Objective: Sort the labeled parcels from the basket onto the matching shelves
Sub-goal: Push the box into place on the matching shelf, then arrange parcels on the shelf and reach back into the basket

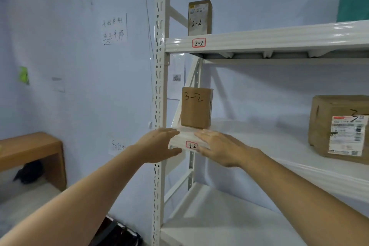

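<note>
A brown parcel marked 3-2 point(196, 107) stands upright at the left end of the white shelf point(259, 142) whose front rail carries a red-framed tag 3-2 point(192, 145). Both hands hover just in front of that rail, below the parcel and apart from it. My left hand point(159, 145) is left of the tag, fingers straight. My right hand point(217, 147) is right of it, fingers straight, holding nothing. One shelf up, a taller parcel marked 2-2 point(199, 18) stands above the tag 2-2 point(198, 43). The basket is out of view.
A larger brown box point(339, 126) with a shipping label sits on the right of the 3-2 shelf. The slotted rack upright point(159, 86) runs beside my left hand. A wooden bench point(34, 152) stands low left against the wall. The bottom shelf point(219, 215) lies below.
</note>
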A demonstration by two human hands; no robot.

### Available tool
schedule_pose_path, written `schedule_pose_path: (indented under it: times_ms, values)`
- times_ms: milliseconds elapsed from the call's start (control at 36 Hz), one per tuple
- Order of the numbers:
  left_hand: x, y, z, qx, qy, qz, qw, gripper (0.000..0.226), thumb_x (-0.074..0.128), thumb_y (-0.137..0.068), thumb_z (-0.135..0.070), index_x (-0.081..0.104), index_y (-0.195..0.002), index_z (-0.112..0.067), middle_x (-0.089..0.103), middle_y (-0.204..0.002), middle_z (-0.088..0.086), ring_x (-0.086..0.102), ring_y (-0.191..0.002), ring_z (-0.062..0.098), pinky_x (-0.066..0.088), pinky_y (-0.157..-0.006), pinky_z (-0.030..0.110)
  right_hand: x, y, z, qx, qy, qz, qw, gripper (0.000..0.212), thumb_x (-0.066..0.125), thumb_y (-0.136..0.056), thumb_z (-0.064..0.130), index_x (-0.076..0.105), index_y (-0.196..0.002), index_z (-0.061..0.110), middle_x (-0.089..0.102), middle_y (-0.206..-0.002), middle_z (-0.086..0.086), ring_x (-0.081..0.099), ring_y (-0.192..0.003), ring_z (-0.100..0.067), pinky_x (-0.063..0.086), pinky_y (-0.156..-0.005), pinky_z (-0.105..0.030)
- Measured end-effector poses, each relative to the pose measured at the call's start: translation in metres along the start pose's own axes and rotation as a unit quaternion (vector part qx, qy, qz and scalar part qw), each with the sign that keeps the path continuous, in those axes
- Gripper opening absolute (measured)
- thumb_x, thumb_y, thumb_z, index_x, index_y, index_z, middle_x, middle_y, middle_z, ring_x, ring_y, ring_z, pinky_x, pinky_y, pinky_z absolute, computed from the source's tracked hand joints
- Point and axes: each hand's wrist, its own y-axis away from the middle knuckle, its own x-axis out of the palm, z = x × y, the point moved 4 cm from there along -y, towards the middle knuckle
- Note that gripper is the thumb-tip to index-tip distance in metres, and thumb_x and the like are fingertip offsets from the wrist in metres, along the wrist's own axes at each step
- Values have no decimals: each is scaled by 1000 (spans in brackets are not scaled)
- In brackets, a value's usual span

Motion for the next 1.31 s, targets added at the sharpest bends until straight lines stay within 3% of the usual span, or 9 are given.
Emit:
schedule_pose_path:
  times_ms: [111,333,417,750,861,1056,1306]
  values:
    - [10,59,-9,-13,-56,43,997,86,51,-95,-70,27,-164,-24,33,-168,-6,35,-152,18,31,-122,39,23,42,30,-32,10,35,999,75,45,-103,59,17,-165,28,16,-172,8,18,-157,-12,20,-128,-38]
    - [24,203,-22,-61,-79,136,986,86,43,-98,-71,22,-166,-22,18,-173,-1,18,-158,18,14,-127,36,62,110,115,-90,12,126,988,92,48,-95,72,11,-166,25,15,-173,4,18,-158,-18,25,-126,-46]
    - [18,253,-14,-90,-86,159,979,91,40,-96,-75,17,-166,-22,16,-173,-1,16,-159,19,14,-127,37,75,125,153,-115,11,146,983,91,48,-97,69,10,-166,23,12,-173,3,17,-158,-18,21,-125,-42]
    - [6,423,26,-149,-78,159,973,85,44,-97,-71,29,-163,-19,32,-168,1,33,-153,23,29,-124,41,137,170,293,-172,3,204,964,86,50,-99,65,16,-165,22,24,-170,0,28,-153,-22,30,-123,-44]
    - [7,492,50,-162,-63,164,971,81,50,-98,-65,33,-160,-18,41,-163,1,42,-145,25,37,-117,41,168,189,351,-174,-13,218,960,86,49,-99,65,15,-166,22,20,-172,2,24,-155,-18,27,-125,-40]
    - [15,590,101,-167,-66,205,962,83,48,-98,-68,28,-163,-20,35,-167,-2,37,-150,21,35,-118,39,217,228,438,-142,-39,267,952,85,49,-100,62,13,-166,22,14,-173,2,19,-158,-18,22,-127,-38]
    - [45,632,137,-139,-45,227,963,77,49,-99,-65,35,-160,-18,42,-162,0,43,-145,22,37,-116,38,252,252,475,-97,-59,269,956,84,48,-97,67,23,-164,22,25,-170,-2,28,-154,-21,29,-124,-42]
